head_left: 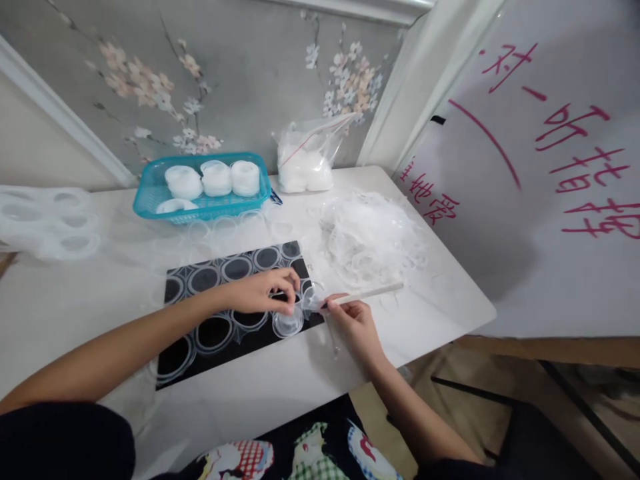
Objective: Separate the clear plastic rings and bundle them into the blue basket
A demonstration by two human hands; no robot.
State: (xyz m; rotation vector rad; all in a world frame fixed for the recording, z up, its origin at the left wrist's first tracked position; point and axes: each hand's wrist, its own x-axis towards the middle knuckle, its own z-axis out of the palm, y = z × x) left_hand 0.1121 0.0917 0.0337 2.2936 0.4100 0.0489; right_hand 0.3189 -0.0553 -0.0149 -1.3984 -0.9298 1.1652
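Observation:
My left hand (267,291) reaches over the black sheet (227,359), its thumb and fingers pinched at the edge of a clear plastic ring (289,325) near the sheet's right end. My right hand (354,325) grips a slim, white-handled craft tool (373,291), with its dark tip pointing left. Between the hands, a bit of clear film (313,299) stands up by that tip. Rows of translucent ring outlines (214,333) cover the black sheet. The exact contact of my left fingertips is partly hidden.
A blue basket (200,212) holds stacks of white rings (217,179). Behind are a zip bag (306,170) of white pieces and a tangled heap of clear plastic scraps (370,233). Perforated translucent sheets (47,220) lie left. A whiteboard (500,267) borders the table's right side.

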